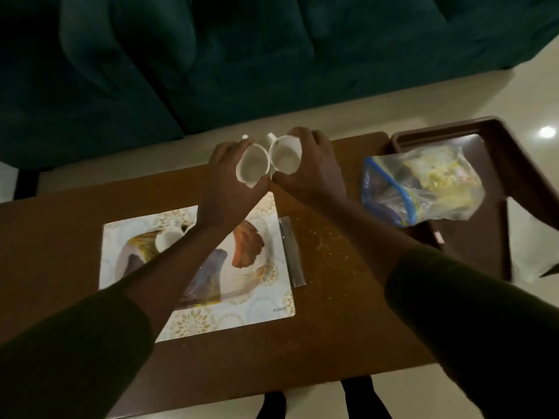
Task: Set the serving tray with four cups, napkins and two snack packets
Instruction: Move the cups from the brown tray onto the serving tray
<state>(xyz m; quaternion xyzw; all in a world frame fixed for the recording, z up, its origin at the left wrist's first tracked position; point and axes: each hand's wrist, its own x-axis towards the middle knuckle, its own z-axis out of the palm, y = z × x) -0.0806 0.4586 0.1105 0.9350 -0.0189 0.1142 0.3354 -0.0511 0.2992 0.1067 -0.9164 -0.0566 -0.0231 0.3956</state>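
Each hand holds a white cup tilted with its mouth toward me, above the far edge of the brown table (332,328). My left hand (223,176) grips the left cup (252,166); my right hand (314,167) grips the right cup (286,158). The two cups touch side by side. A third white cup (168,237) sits on the patterned placemat (266,300), partly hidden by my left forearm. The dark brown serving tray (484,246) stands at the table's right end, with a clear zip bag of snacks (423,189) lying on it.
A flat silvery strip (292,252) lies just right of the placemat. Crumbs dot the table between the mat and the tray. A dark teal sofa (211,55) fills the far side. Pale floor shows to the right.
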